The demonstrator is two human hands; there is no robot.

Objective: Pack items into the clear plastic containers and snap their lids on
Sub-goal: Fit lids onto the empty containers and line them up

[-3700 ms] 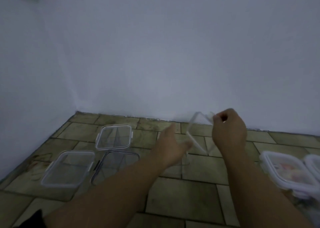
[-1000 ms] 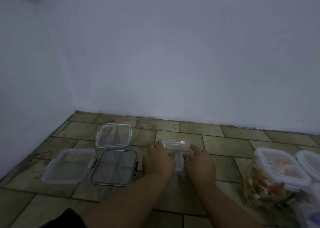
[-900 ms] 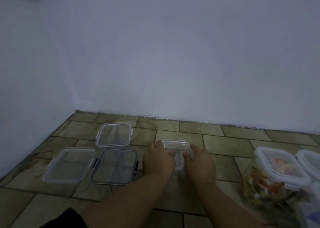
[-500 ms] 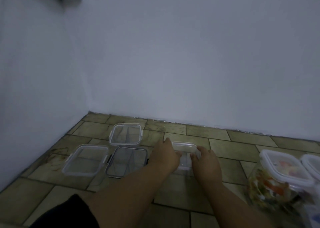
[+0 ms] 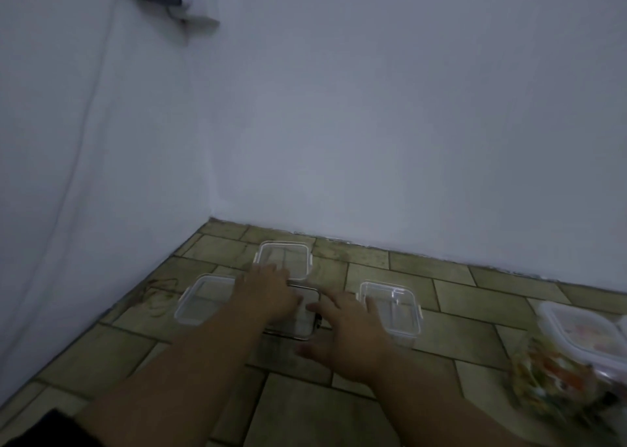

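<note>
A single head-worn wide-angle view looks forward and down into a room corner, close above the tiled floor (image 5: pixel 441 297); most of the frame above the floor is white wall (image 5: pixel 390 114).

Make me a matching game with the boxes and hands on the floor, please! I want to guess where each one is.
Things:
1. left hand
2. right hand
3. lidded empty container
4. filled container

Places:
A. far right edge, colourful things inside
B. on the dark-rimmed lid
C. alone on the tiles, just right of the hands
D. spread open, between the dark-rimmed lid and the lidded empty container

Pairs: 1-B, 2-D, 3-C, 4-A
</note>
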